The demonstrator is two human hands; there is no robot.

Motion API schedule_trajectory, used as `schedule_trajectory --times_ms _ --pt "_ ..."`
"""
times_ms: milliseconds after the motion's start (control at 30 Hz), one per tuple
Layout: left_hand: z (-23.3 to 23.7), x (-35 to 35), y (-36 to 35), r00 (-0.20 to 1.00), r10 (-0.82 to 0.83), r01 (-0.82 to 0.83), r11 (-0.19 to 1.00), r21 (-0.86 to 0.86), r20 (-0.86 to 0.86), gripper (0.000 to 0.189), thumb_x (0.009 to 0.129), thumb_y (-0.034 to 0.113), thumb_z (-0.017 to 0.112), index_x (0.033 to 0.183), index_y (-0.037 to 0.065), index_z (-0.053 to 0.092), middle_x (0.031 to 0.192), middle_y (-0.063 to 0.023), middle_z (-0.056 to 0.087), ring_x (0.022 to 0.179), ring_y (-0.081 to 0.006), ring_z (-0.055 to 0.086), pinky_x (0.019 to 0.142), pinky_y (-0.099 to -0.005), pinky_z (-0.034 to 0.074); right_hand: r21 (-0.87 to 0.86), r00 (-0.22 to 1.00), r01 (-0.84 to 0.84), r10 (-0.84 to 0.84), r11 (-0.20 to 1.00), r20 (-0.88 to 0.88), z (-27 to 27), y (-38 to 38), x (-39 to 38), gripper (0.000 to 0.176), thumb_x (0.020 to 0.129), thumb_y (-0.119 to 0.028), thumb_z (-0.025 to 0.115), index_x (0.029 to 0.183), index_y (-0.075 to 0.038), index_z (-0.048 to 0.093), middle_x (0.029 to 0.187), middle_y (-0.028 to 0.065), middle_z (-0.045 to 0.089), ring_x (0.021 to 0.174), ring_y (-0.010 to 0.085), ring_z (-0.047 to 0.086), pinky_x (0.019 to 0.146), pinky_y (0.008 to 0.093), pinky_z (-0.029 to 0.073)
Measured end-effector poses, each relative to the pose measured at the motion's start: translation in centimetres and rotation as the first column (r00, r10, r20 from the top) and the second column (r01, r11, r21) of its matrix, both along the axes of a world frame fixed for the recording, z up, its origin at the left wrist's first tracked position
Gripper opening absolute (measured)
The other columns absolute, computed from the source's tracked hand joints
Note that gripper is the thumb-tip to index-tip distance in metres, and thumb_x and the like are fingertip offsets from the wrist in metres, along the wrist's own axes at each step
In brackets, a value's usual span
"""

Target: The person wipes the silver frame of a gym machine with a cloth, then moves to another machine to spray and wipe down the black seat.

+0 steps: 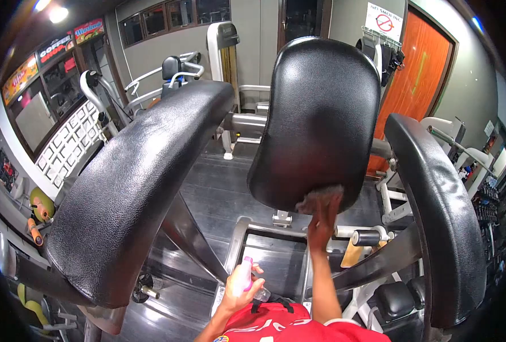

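Observation:
A tall black padded backrest (321, 108) stands in front of me, with a damp-looking dull patch on its lower half. My right hand (324, 219) presses a dark cloth (321, 196) against the backrest's lower edge; the fingers are slightly blurred. Low in the view, my left hand (244, 288) is wrapped round a spray bottle with a pink and white nozzle (247, 273). The bottle's clear body shows partly below the fingers.
Long black arm pads flank me, one at left (144, 148) and one at right (435, 211). Metal frame bars (190, 239) run beneath them. Behind are other gym machines, an orange door (418, 62) and a dumbbell rack (485, 205).

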State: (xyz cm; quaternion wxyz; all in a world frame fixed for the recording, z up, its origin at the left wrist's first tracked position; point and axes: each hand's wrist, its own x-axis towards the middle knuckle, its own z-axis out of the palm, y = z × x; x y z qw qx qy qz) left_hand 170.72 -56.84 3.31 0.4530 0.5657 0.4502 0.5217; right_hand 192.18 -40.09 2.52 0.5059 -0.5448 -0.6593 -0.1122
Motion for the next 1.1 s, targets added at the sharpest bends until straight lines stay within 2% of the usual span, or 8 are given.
schedule_trajectory --times_ms 100,233,433,533,767,867,933,1100 --pt "0.8 0.0 0.4 0.996 -0.003 0.006 0.999 0.033 -0.085 0.039 0.081 -0.006 0.059 0.117 -0.002 0.043 0.098 -0.0131 0.056 0.072 -0.0164 0.062 0.066 -0.0288 0.053 -0.123 0.959 -0.220 0.191 0.968 -0.210 -7.3 -3.7 -0.2 0.039 0.085 -0.001 0.045 0.122 -0.007 0.056 0.127 0.0234 0.051 0.119 0.0399 0.048 0.096 0.0437 0.042" --pt "1.0 0.2 0.6 0.999 -0.006 0.007 0.999 0.045 -0.032 0.036 0.081 -0.006 0.058 0.115 -0.002 0.045 0.096 -0.0124 0.058 0.070 -0.0152 0.063 0.064 -0.0277 0.053 -0.219 0.763 -0.264 0.064 0.939 -0.644 -8.2 -5.5 -0.7 0.038 0.084 -0.003 0.047 0.120 -0.002 0.055 0.110 0.0183 0.062 0.106 0.0302 0.059 0.087 0.0361 0.047" --pt "0.9 0.3 0.7 0.990 -0.010 0.020 0.998 0.067 -0.142 0.031 0.081 -0.006 0.059 0.111 -0.002 0.049 0.092 -0.0103 0.062 0.068 -0.0134 0.064 0.062 -0.0263 0.053 0.493 0.962 0.004 0.131 0.870 -0.238 8.5 -0.3 1.5 0.032 0.089 -0.008 0.051 0.120 0.000 0.052 0.128 0.0216 0.049 0.121 0.0390 0.046 0.101 0.0445 0.036" --pt "0.7 0.3 0.6 0.989 0.000 0.016 0.995 0.100 -0.150 0.033 0.081 -0.006 0.060 0.111 -0.002 0.049 0.091 -0.0102 0.062 0.067 -0.0133 0.064 0.061 -0.0267 0.053 0.261 0.983 0.021 0.028 0.965 -0.182 15.0 2.6 2.1 0.042 0.080 0.004 0.053 0.122 -0.004 0.055 0.139 0.0222 0.038 0.128 0.0413 0.037 0.103 0.0463 0.033" --pt "1.1 0.3 1.1 0.996 0.039 -0.032 0.996 0.084 -0.076 0.034 0.081 -0.006 0.060 0.112 -0.002 0.049 0.092 -0.0107 0.061 0.067 -0.0132 0.064 0.059 -0.0261 0.053 0.246 0.987 0.114 -0.082 0.963 -0.136 7.4 2.0 2.4 0.046 0.083 -0.001 0.049 0.129 -0.007 0.051 0.142 0.0197 0.036 0.133 0.0396 0.030 0.107 0.0466 0.028" --pt "0.3 0.2 1.5 0.998 0.032 -0.029 0.997 0.068 -0.048 0.033 0.081 -0.006 0.060 0.112 -0.003 0.049 0.093 -0.0110 0.061 0.068 -0.0135 0.063 0.059 -0.0262 0.053 0.205 0.945 0.186 -0.117 0.961 -0.307 -1.3 1.2 2.4 0.045 0.086 -0.003 0.046 0.131 -0.006 0.047 0.141 0.0203 0.037 0.132 0.0391 0.033 0.107 0.0443 0.029" --pt "0.4 0.3 1.8 0.999 0.002 0.000 0.999 0.043 -0.052 0.033 0.081 -0.006 0.060 0.112 -0.003 0.049 0.094 -0.0112 0.060 0.070 -0.0138 0.063 0.060 -0.0268 0.053 0.182 0.731 0.016 0.113 0.983 -0.673 -5.8 1.3 3.4 0.040 0.093 -0.010 0.047 0.132 -0.002 0.044 0.142 0.0207 0.035 0.129 0.0357 0.038 0.104 0.0421 0.033" --pt "0.3 0.5 2.9 0.988 -0.067 0.079 0.994 0.081 -0.138 0.033 0.081 -0.006 0.060 0.112 -0.002 0.049 0.094 -0.0101 0.060 0.069 -0.0138 0.063 0.060 -0.0267 0.053 0.217 0.945 0.068 0.007 0.974 -0.327 3.3 2.5 7.6 0.039 0.089 -0.007 0.039 0.126 0.000 0.050 0.125 0.0185 0.053 0.118 0.0342 0.050 0.100 0.0395 0.037"
